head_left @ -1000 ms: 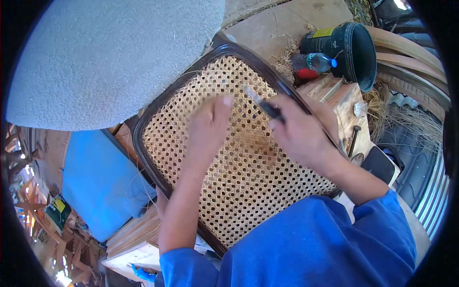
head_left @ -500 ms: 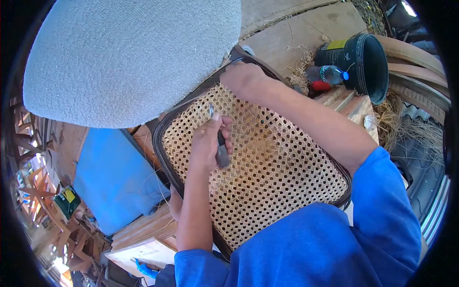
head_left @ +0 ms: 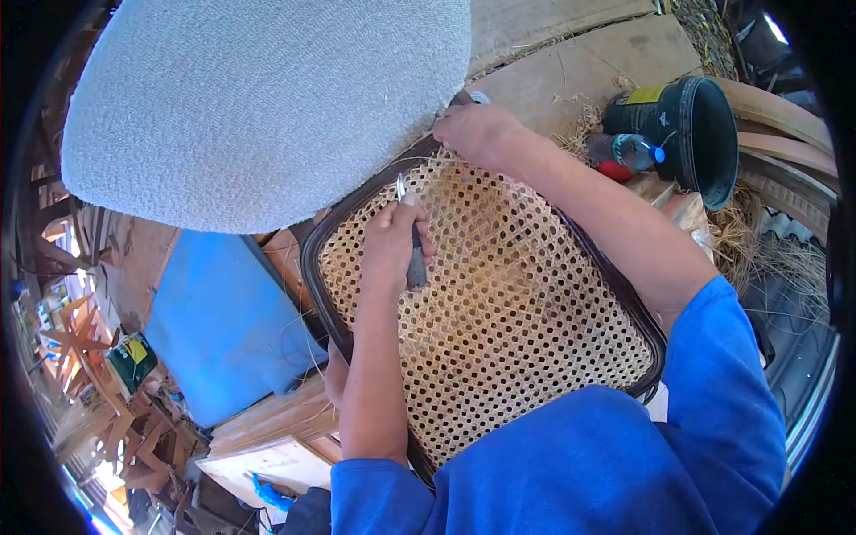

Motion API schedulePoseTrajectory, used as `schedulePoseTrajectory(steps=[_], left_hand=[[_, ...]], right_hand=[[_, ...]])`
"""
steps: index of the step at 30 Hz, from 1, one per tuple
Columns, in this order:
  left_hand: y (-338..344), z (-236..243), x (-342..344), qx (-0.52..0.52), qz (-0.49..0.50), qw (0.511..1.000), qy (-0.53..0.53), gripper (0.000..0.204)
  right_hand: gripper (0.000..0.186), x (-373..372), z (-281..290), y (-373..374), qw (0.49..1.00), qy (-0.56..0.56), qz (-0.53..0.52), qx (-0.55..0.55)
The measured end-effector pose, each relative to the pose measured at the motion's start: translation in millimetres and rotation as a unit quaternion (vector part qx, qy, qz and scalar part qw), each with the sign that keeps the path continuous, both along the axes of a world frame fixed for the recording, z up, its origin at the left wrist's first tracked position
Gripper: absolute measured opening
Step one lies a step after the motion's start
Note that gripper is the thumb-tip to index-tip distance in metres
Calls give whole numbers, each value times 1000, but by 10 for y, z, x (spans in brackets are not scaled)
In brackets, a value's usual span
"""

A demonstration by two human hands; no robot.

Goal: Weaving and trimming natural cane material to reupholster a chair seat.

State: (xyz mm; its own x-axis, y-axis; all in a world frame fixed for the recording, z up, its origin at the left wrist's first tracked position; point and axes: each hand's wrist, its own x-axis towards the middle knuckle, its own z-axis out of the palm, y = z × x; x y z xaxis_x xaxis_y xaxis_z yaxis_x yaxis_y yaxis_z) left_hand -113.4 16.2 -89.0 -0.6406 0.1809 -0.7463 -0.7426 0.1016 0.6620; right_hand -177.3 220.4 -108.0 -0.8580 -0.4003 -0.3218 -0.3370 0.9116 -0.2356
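A woven cane seat panel point(head_left: 526, 330) in a dark wooden frame point(head_left: 308, 259) lies before me, beside a large pale grey upholstered pad point(head_left: 267, 107). My left hand point(head_left: 392, 236) is closed round the dark handle of a short tool point(head_left: 417, 263). Its shiny metal tip points toward the panel's far edge, where a thin pale strand point(head_left: 419, 160) runs along the frame. At the far corner, by the pad's edge, my right hand point(head_left: 477, 134) is bent with its fingers closed. Whatever those fingers hold is hidden.
Beyond the right forearm, a dark bucket point(head_left: 713, 143) lies on its side beside a plastic bottle point(head_left: 633, 152) with a blue cap. Curved wooden pieces point(head_left: 785, 111) and loose fibres point(head_left: 776, 259) are at the right. A blue panel point(head_left: 223, 330) stands at the left.
The view has shifted slightly, so the seat and pad appear a little farther right. My right hand has moved a little outward at the far corner. The left hand still grips the tool.
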Motion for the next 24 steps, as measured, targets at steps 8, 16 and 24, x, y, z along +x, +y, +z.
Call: schedulePoseTrajectory(steps=[8,16,24], left_hand=[[-17,25,-94,35,12,999,-34,28],[889,-426,-283,-76,-354,826,432,28],[568,244,-478,-255,-480,825,157,34]], right_hand=[[20,41,390,205,898,-150,-191,-368],[14,330,1110,-109,797,-3,-177,-578],[16,298,609,200,974,4,-175,-144]])
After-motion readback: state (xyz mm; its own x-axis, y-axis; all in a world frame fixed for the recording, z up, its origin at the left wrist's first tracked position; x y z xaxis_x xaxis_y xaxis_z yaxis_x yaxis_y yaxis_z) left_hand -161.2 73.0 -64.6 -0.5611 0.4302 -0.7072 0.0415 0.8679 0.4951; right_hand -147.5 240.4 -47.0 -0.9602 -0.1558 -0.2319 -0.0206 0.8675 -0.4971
